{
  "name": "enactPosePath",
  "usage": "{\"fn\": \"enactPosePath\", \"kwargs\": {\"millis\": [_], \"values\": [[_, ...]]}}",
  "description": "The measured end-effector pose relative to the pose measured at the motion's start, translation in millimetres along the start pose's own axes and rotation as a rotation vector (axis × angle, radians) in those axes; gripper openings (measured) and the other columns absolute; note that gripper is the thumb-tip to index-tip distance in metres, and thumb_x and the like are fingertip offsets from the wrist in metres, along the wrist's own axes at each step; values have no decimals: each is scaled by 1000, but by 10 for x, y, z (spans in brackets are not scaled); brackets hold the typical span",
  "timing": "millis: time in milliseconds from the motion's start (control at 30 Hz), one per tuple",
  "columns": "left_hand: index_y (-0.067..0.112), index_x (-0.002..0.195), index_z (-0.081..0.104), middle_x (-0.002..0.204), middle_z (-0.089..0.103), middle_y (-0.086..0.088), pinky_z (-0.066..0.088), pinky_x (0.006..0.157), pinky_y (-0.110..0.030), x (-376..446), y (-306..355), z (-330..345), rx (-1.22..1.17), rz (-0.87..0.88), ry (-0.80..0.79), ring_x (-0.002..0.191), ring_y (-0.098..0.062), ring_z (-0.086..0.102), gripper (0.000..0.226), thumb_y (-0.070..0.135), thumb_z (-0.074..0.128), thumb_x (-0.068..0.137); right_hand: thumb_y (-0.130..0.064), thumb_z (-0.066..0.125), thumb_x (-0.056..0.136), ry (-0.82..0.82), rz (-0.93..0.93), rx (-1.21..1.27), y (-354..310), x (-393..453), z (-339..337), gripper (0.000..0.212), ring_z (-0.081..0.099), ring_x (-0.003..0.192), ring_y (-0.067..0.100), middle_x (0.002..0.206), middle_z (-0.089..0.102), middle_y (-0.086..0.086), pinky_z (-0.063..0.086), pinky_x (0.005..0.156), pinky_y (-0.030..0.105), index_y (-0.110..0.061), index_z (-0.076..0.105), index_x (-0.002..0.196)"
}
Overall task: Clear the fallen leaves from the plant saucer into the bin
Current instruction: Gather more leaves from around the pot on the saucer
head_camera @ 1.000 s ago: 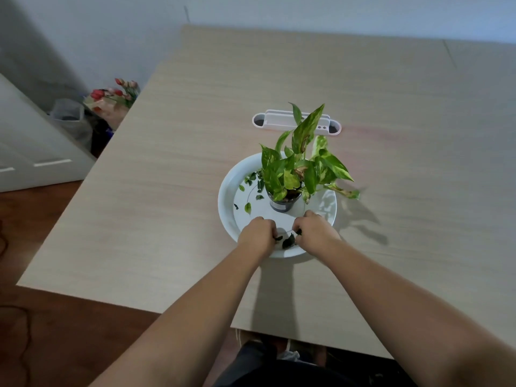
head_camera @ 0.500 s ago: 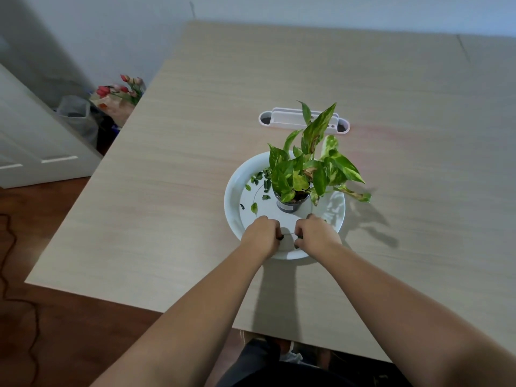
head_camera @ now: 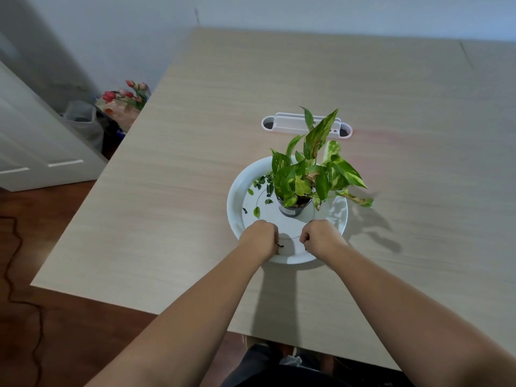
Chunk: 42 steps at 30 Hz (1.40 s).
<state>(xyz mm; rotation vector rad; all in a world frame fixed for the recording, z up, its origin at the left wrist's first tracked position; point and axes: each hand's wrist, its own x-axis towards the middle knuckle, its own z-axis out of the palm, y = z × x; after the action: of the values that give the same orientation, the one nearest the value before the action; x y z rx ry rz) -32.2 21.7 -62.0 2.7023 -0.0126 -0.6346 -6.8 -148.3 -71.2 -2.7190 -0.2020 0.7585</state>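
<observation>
On the pale wood-grain bench (head_camera: 195,191), seen from the head camera, stands a round white plant saucer (head_camera: 234,196) with a small dark pot (head_camera: 293,209) near its middle, holding a green and yellow variegated leafy plant (head_camera: 312,174) whose leaves spread up and to the right past the saucer's rim. Small dark green fallen leaves (head_camera: 264,185) lie loose on the saucer's left side, some beside the pot and some nearer the rim.

Both bare forearms reach in from the bottom of the view to the near edge of the saucer. The left hand (head_camera: 261,237) is over the near-left rim with its fingers curled under, and a small dark scrap of leaf (head_camera: 280,245) shows at the fingertips; it seems to be pinched there, though the grip itself is hidden by the knuckles. The right hand (head_camera: 321,237) is just beside it over the near-right part of the saucer, its fingers also curled inward; whether they hold anything I cannot tell. A narrow gap of white saucer shows between the two hands.

Beyond the plant, a long white plastic holder with a round hole at each end (head_camera: 284,125) lies on the bench. Off the bench's left edge, on the floor by the wall, are a bunch of red and pink tulips (head_camera: 125,97) and a bin lined with a pale bag (head_camera: 81,118). A dark cable (head_camera: 16,275) trails across the brown wooden floor (head_camera: 69,344).
</observation>
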Motion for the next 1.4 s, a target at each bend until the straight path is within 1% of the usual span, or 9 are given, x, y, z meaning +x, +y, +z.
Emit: {"fn": "enactPosePath", "kwargs": {"millis": [200,333,400,567,700,833,1133,1233,1400], "values": [[18,104,66,110,64,-6,50,77,-32,-22,-49,-98,15,-102,13,102,-24,60,28,32,68,80,-1,62,81,91,70,332,43,-99,-47,21,69,83,16,90,74,-1,58,75,30,-14,76,88],[18,85,52,95,66,-5,39,80,-36,-62,136,-72,291,-174,26,94,-26,60,48,64,59,76,-2,61,81,128,79,394,73,-137,-33,21,70,79,16,90,73,-1,59,74,31,-16,76,87],[19,87,49,94,67,-2,33,84,-36,-62,221,-46,383,-164,1,94,-26,62,54,70,58,74,-2,61,81,141,74,405,91,-154,-13,22,70,79,15,91,74,-1,59,75,32,-16,76,88],[14,111,54,111,62,-8,43,73,-33,18,294,-17,291,-138,-123,104,-28,62,46,47,66,80,-4,60,81,166,39,402,113,-208,25,22,66,81,13,94,73,-2,55,75,25,-16,77,88],[10,102,62,110,63,-12,47,71,-35,37,261,38,268,-77,-111,101,-32,63,22,17,65,81,-5,60,83,173,24,411,121,-223,33,21,62,71,9,93,73,-2,45,63,12,-15,77,90],[8,98,69,106,66,-13,55,75,-37,27,244,62,258,-53,-123,97,-32,64,24,1,57,78,-6,60,83,170,25,412,112,-233,22,21,60,72,9,93,73,-3,42,62,12,-15,77,91],[8,88,74,102,73,-8,57,81,-30,84,122,-17,86,-116,-120,96,-25,66,17,12,62,77,-8,63,84,187,81,540,81,-289,-15,16,65,70,12,77,71,0,42,50,5,-16,75,89],[17,75,68,98,72,-2,52,78,-24,79,48,-122,-67,-148,-61,88,-17,61,5,13,66,77,-8,66,82,229,138,658,64,-315,-37,13,67,74,16,78,72,2,51,63,15,-18,75,86],[14,72,69,70,64,3,45,54,-20,51,-70,-346,-473,-223,26,68,-15,58,7,8,73,72,-10,76,75,318,270,996,93,-328,-76,13,70,76,16,80,74,0,58,81,31,-22,74,74]]}}
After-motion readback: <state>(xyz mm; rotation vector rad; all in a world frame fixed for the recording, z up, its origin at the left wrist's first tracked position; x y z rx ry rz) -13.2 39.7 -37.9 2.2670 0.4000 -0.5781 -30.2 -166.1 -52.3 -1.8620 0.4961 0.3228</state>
